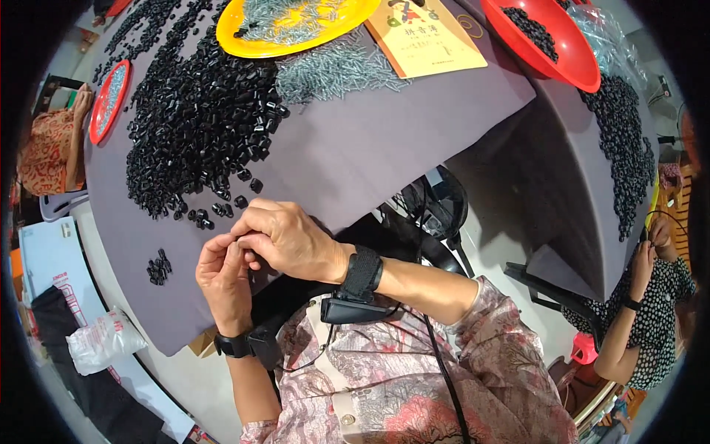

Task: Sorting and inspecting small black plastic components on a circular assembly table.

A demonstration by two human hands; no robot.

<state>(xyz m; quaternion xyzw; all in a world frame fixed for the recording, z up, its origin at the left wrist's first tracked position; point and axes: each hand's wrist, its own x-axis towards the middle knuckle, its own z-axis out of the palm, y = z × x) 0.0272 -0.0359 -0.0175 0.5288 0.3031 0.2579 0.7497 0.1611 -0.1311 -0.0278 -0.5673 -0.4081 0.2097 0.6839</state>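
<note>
My left hand (223, 283) and my right hand (287, 238) meet over the near edge of the grey-covered table (384, 140). Fingertips of both are pinched together; whatever sits between them is hidden or too small to name. Just beyond lies a large pile of small black plastic pieces (200, 126), with a few loose ones close to my right hand. Left of my left hand rests a little cluster of black pieces (158, 268). Behind the big pile, silver screws (336, 70) are heaped beside a yellow plate (296, 46) that holds more of them.
A small red dish (111, 102) stands at the left edge. A yellow booklet (425, 37) lies far back. On the right table are a red bowl (569, 63) and more black parts (621, 148). Another person (636, 318) works there. A black chair (436, 214) stands below the table edge.
</note>
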